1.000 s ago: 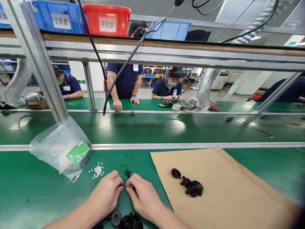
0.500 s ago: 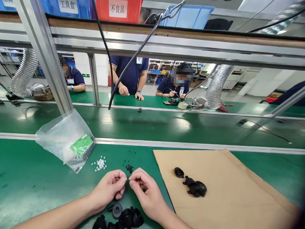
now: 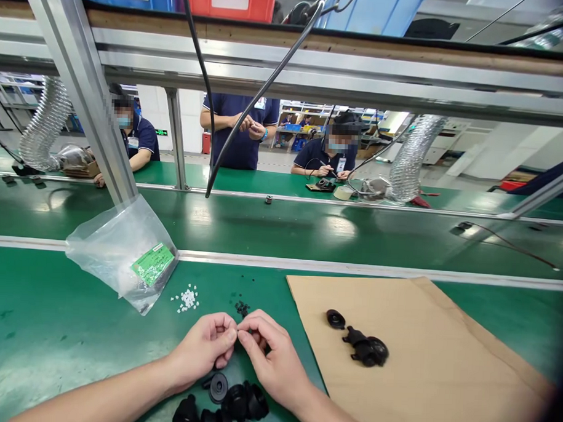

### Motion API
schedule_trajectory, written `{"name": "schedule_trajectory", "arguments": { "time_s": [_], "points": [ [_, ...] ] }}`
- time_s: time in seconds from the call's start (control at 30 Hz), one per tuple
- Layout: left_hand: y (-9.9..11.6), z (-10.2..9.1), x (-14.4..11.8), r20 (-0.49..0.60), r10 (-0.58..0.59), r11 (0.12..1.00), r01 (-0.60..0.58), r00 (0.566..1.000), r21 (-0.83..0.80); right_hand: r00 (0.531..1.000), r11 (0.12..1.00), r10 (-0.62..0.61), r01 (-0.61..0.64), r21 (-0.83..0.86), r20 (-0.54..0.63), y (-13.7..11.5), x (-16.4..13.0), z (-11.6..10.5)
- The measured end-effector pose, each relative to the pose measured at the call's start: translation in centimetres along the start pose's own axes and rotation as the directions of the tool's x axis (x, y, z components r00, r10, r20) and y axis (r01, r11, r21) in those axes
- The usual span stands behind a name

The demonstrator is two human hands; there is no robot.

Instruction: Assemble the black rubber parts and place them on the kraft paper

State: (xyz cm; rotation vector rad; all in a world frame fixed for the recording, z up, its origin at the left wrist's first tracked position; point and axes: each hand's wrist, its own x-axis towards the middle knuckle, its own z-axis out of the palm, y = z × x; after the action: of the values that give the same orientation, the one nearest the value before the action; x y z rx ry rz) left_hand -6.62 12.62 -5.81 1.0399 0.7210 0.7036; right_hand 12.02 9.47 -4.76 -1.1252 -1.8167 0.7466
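Table (image 3: 50, 350) in green fills our view, with a second belt beyond a metal rail. On it to the right lies a brown card (image 3: 442, 364), its near edge running off the bottom of the view; it carries a black part (image 3: 366, 350) and a small cap (image 3: 335, 319). A clear bag (image 3: 118, 254) leans at left. Black parts (image 3: 238, 403) cluster under our wrists.

Since a second ago our left hand (image 3: 203, 350) and right hand (image 3: 271, 358) have lifted slightly and drawn together; their fingertips now meet, both pinched shut on something too small to make out. We judge we are fitting a tiny piece.

White bits (image 3: 186, 299) and black bits (image 3: 242, 308) lie just ahead of the fingers. Bare table lies open to the left; co-workers stand well apart across the belt.
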Motion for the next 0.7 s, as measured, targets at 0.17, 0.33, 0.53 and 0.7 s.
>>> {"name": "schedule_trajectory", "arguments": {
  "time_s": [0.17, 0.33, 0.53, 0.7],
  "points": [
    [0.06, 0.08, -0.02, -0.038, -0.010, 1.000, 0.009, 0.999, -0.029, 0.982, 0.963, -0.187, 0.183, -0.196, 0.000, -0.41, -0.49, 0.10],
    [0.28, -0.25, -0.03, -0.038, -0.031, 0.996, 0.027, 0.999, -0.085, 0.980, 0.973, -0.193, 0.197, -0.123, 0.039, -0.54, -0.39, 0.09],
    [0.81, -0.35, -0.08, -0.025, -0.053, 0.993, 0.050, 0.998, -0.106, 0.984, 0.985, -0.167, 0.169, -0.024, 0.067, -0.62, 0.13, -0.30],
    [0.80, -0.39, 0.02, 0.009, -0.071, 0.997, 0.071, 0.997, -0.038, 0.991, 0.992, -0.129, 0.129, 0.005, 0.020, -0.15, 0.17, -0.32]
  ]
}}
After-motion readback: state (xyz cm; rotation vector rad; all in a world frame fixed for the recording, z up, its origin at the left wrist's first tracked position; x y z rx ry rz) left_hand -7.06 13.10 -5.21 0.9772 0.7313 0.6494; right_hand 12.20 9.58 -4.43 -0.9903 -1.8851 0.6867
